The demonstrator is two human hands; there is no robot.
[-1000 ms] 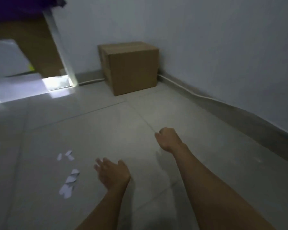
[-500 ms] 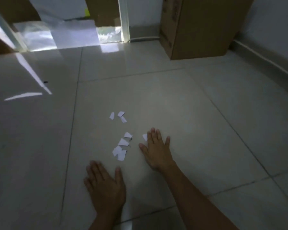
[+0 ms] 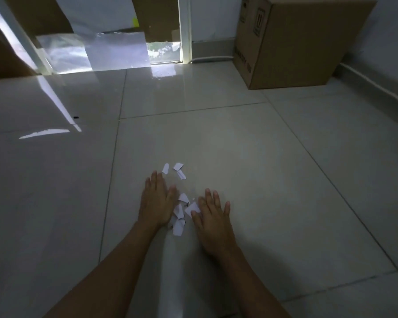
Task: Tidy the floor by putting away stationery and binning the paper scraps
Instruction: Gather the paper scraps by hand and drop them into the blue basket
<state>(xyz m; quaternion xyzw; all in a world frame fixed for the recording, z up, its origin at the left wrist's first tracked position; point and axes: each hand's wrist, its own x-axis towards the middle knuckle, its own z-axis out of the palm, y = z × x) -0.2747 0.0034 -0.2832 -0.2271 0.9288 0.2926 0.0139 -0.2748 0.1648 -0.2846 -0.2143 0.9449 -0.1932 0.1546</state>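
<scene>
Several white paper scraps (image 3: 179,214) lie bunched on the grey tiled floor between my two hands. My left hand (image 3: 156,200) rests flat on the floor just left of them, fingers spread, holding nothing. On the right of the bunch, my right hand (image 3: 213,214) also lies flat, its thumb touching one scrap. Three more small scraps (image 3: 178,171) sit a little farther away, just beyond my left fingertips.
A closed cardboard box (image 3: 292,40) stands at the back right against the wall. A bright doorway with a white frame (image 3: 184,31) lies at the back. A tiny dark object (image 3: 75,116) sits on the floor far left. A baseboard with a cable (image 3: 377,86) runs along the right wall.
The view has tilted down toward the scraps. My left hand has slid forward to the left side of the bunch, and both hands have closed in, pushing the scraps together.
</scene>
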